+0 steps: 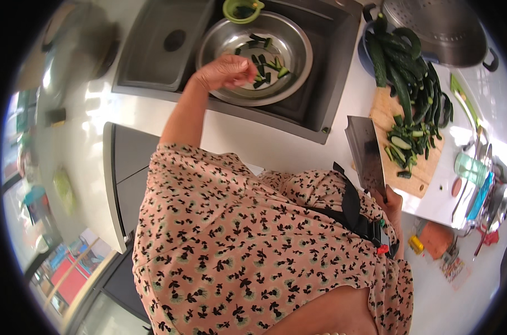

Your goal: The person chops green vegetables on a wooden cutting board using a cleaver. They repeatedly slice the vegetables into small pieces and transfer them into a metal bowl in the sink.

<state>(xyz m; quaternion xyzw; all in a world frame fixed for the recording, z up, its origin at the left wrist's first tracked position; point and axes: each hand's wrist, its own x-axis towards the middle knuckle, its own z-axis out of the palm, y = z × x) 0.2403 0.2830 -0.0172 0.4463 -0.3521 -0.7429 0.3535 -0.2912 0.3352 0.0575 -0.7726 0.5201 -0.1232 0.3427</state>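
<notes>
My left hand [228,73] hangs over the near left side of a stainless steel basin [297,83], its fingers loosely bent and a little blurred, with nothing visible in them. Cut cucumber pieces [282,72] are scattered across the basin's floor, some right by my fingertips. My right hand [392,205] grips a cleaver [365,150] by its handle, the broad blade held beside the wooden cutting board [412,184]. Cut cucumber [400,143] lies in a heap on that board. Behind the heap, whole dark green cucumbers [404,79] spill from a blue bowl [365,63].
The basin stands in a dark double sink [153,50]. A green strainer [257,6] overlaps its far rim. A steel pot with a perforated insert [441,37] stands at the far right. A green cup [471,167] and utensils line the counter's right side.
</notes>
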